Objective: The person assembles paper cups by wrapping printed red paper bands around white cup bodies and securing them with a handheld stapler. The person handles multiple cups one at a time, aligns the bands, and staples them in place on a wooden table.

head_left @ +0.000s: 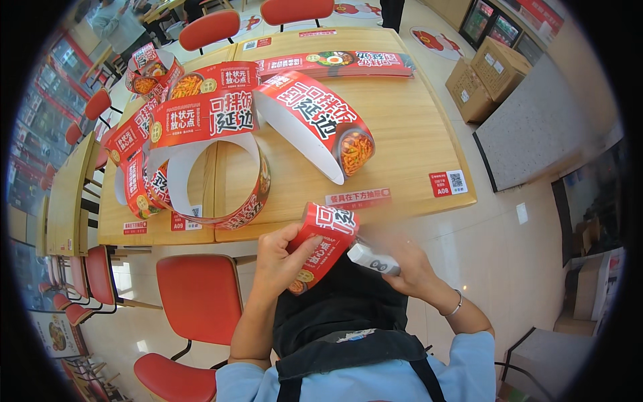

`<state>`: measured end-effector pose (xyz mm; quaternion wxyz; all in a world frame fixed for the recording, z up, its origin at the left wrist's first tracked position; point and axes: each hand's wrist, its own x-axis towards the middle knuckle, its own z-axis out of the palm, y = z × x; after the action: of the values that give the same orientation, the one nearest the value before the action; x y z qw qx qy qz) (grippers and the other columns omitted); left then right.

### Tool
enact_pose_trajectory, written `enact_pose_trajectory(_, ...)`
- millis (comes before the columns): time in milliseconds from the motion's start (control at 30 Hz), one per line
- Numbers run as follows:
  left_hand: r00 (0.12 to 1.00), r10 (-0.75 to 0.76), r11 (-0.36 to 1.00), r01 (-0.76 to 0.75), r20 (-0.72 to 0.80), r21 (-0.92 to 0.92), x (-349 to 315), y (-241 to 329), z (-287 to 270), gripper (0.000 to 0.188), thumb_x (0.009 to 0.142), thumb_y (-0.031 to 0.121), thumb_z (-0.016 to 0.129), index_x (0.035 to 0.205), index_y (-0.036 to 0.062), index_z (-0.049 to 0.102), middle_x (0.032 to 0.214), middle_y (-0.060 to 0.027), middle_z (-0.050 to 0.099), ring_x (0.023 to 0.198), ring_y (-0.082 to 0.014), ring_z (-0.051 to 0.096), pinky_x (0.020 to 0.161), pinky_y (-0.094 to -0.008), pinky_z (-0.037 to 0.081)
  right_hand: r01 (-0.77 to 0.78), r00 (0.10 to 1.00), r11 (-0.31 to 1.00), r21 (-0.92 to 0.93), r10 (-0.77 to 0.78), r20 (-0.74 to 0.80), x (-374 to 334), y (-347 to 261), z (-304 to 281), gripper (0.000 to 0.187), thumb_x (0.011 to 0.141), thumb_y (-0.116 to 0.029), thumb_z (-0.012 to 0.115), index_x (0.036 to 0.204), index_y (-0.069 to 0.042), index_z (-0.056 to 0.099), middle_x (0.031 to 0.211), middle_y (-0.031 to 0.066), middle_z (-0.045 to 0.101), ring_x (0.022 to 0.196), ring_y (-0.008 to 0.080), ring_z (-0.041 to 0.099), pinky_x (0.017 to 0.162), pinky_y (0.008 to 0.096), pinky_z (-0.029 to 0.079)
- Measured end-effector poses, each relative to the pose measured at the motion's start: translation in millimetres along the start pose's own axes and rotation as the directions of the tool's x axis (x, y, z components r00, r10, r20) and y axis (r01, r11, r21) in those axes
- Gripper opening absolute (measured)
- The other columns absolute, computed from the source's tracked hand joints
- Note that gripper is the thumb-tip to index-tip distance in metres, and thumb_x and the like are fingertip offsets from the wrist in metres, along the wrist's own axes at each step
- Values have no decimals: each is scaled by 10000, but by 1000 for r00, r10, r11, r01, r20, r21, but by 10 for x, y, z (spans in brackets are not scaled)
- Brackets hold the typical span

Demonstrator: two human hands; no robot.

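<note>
My left hand point(282, 258) pinches a red printed cardboard strip point(326, 242) between thumb and fingers, over my dark apron, just off the table's near edge. The strip is bent, with food pictures and large lettering on it. Closed in my right hand point(416, 269) is a white stapler-like tool point(372, 258) with two dark round marks. Its front end is close to the strip's right edge; I cannot tell whether they touch. On the table point(402, 134), a curved red strip point(318, 120) stands on edge, and a closed cardboard ring point(258, 184) sits to its left.
More red bands point(137, 151) pile up at the table's left side, and a flat stack of strips point(335, 62) lies at the far edge. A red chair point(199, 291) stands at my left. Cardboard boxes point(485, 77) and a grey-sided counter point(542, 127) are at the right.
</note>
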<state>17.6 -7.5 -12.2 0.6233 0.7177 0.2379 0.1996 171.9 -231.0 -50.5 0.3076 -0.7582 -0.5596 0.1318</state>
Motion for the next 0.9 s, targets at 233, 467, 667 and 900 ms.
enact_pose_trajectory(233, 995, 78, 990, -84, 56, 115, 13, -4, 10, 169, 825, 70, 703, 962, -25, 680, 765, -90, 700, 670, -78, 627, 624, -243, 491, 20, 1000, 1000, -15, -20, 7, 15, 13, 35, 739, 646, -85, 750, 1318, -30, 448, 1316, 157, 523, 1205, 330, 510, 1038, 560, 343)
enact_pose_trajectory(467, 987, -99, 995, 99, 129, 7, -40, -66, 91, 158, 838, 69, 696, 968, -21, 690, 805, -25, 694, 726, -47, 609, 654, -219, 494, 41, 999, 996, 84, -42, 6, 105, -68, 62, 719, 663, -84, 738, 1313, -27, 435, 1256, 172, 543, 1128, 369, 542, 1034, 561, 348)
enact_pose_trajectory(667, 986, -134, 982, 146, 103, -120, -53, -104, 108, 154, 839, 78, 694, 962, -14, 688, 760, -13, 683, 680, -27, 576, 614, -215, 483, 34, 999, 999, 33, -35, 12, 161, -125, 69, 707, 665, -90, 738, 1304, -22, 443, 1050, 177, 570, 963, 357, 583, 834, 436, 487)
enact_pose_trajectory(900, 995, -65, 994, 71, 80, -77, -66, -76, 104, 153, 834, 86, 699, 951, -11, 687, 756, -26, 688, 680, -30, 581, 614, -220, 482, 53, 998, 997, 62, -51, -36, 177, -124, 87, 618, 642, -115, 769, 1196, -14, 515, 966, 146, 591, 851, 324, 616, 698, 399, 513)
